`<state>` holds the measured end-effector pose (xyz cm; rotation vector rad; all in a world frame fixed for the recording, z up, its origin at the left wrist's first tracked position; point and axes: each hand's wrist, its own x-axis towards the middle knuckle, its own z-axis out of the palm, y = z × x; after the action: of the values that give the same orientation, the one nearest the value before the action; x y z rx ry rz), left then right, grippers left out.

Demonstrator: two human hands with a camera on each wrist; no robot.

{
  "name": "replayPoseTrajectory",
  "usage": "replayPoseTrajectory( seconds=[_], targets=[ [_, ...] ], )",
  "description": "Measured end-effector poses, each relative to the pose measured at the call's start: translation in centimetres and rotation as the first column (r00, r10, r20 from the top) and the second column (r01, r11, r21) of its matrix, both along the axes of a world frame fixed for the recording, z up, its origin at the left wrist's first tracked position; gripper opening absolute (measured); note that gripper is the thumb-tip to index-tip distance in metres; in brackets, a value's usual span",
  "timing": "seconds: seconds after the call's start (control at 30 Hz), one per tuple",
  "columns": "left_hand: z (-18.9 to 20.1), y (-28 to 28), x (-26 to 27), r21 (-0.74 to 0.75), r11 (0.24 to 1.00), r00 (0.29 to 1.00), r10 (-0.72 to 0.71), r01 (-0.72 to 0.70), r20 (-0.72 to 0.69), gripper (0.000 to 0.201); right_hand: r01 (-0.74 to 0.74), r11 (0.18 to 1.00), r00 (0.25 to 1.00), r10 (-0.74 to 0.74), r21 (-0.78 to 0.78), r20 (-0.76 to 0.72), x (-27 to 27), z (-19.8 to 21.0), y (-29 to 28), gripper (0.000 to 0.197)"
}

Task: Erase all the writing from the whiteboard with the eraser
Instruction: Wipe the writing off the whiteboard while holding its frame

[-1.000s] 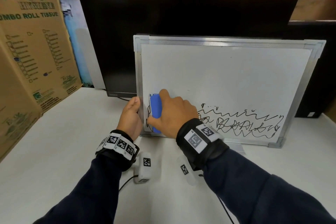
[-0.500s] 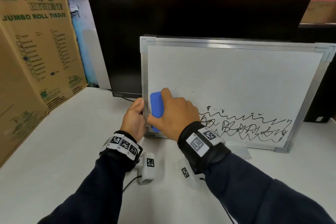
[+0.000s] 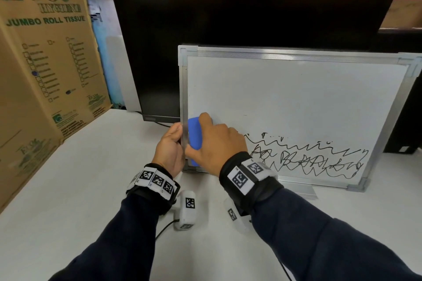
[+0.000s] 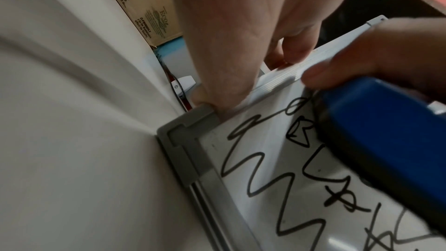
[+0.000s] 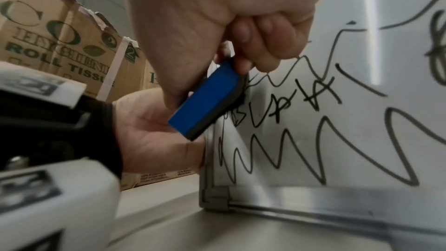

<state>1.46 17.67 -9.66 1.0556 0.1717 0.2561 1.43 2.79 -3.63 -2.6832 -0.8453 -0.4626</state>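
Note:
A silver-framed whiteboard stands upright on the table, leaning against a black monitor. Black scribbles run along its lower part; the upper part is blank. My right hand grips a blue eraser and presses its dark felt side against the board at the lower left, beside the frame. In the right wrist view the eraser sits over the leftmost scribbles. My left hand grips the board's left frame edge, fingers behind it, as the left wrist view shows around the frame.
A large cardboard box printed "Jumbo Roll Tissue" stands on the left. The black monitor rises behind the board. A thin black cable runs near the monitor's base. The white table spreads in front.
The eraser and my right hand have stayed at the board's lower left, shifting slightly up along the frame. The view has shifted so the board sits further right. My left hand keeps its hold.

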Motion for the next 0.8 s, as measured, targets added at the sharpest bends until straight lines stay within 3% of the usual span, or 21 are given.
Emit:
replayPoseTrajectory(
  seconds=[0.17,0.33,0.53,0.7,0.8],
  targets=[
    [0.1,-0.1,0.0,-0.054,0.999,1.0,0.004,-0.004,0.006,0.031,-0.037,0.999,0.998,0.036,-0.032,-0.043,-0.4,-1.2,-0.1,0.054],
    [0.0,0.0,-0.1,0.017,1.0,1.0,-0.012,0.012,0.018,0.036,0.004,0.999,0.999,-0.006,0.039,0.044,0.3,0.5,0.2,0.06],
    [0.2,-0.2,0.0,-0.054,0.999,1.0,-0.006,0.007,0.011,0.034,-0.058,0.995,0.997,0.053,-0.086,-0.063,-0.6,-1.8,-0.4,0.052],
    [0.3,-0.2,-0.3,-0.043,0.999,1.0,-0.022,0.023,0.013,0.031,-0.037,0.999,0.999,0.037,0.016,-0.026,-0.2,-1.0,-0.2,0.057],
    [0.1,-0.2,-0.1,-0.058,0.998,1.0,-0.005,0.005,0.011,0.034,-0.034,0.999,0.999,0.033,-0.037,-0.027,0.0,-0.9,-0.6,0.057]
  ],
)
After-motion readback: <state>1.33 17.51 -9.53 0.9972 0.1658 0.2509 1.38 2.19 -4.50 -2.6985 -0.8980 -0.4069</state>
